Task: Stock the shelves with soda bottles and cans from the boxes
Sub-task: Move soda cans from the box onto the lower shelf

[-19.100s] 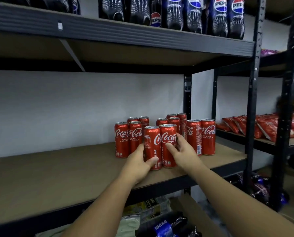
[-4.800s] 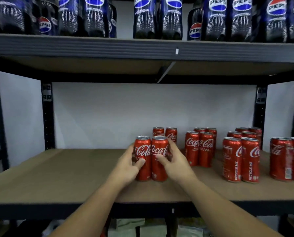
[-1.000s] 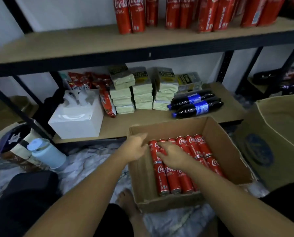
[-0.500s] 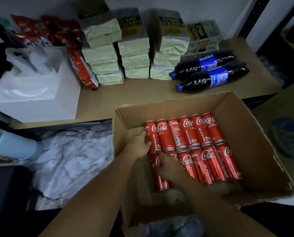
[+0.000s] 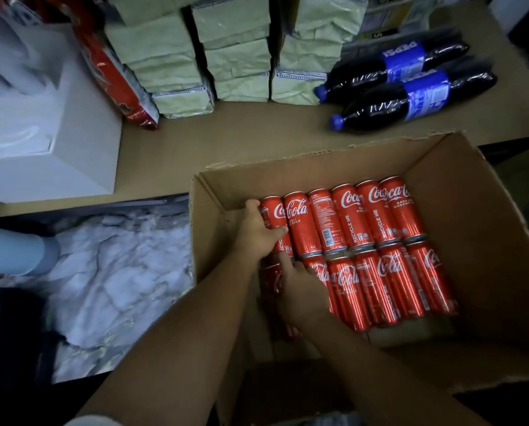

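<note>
At the far left a white carton sits on the low shelf, with a red bag and stacked green packs beside it.

The open box stands just in front of the shelf edge. The cans lie on their sides in it, in two rows packed side against side.

My left hand is at the left end of the back row. Its thumb hooks over the top of the back-left can and its fingers curl across the barrel, so it grips that one. My right hand lies over the front-left can. That corner is in deep shadow, and I cannot tell whether the fingers have closed on it or only rest there.

I judge these cans full, so they will be heavy for their size, stiff enough to squeeze, smooth and apt to slip or roll. The best hold is round the middle of the barrel, thumb opposite fingers. The gap at the box's left wall gives room to tip an end can free, so those two should come out first.

To the right, two bottles lie on the shelf with their caps toward the packs.
</note>
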A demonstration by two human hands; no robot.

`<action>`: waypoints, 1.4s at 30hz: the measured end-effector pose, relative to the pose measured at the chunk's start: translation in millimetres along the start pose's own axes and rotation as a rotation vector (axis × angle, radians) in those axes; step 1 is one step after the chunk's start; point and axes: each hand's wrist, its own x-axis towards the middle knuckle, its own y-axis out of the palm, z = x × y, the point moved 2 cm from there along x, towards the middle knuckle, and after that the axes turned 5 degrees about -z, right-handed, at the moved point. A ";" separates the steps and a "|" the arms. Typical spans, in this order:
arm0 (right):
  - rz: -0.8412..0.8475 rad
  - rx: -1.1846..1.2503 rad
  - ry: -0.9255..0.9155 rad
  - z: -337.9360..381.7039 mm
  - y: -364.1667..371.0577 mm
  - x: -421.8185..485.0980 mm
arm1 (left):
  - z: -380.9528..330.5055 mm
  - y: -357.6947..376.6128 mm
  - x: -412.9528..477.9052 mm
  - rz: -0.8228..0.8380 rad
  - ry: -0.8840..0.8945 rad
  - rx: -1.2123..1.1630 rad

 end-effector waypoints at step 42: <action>-0.782 0.835 -0.624 154.2 -408.5 -191.7 | -293.2 -250.0 -294.0 -0.246 0.956 -0.279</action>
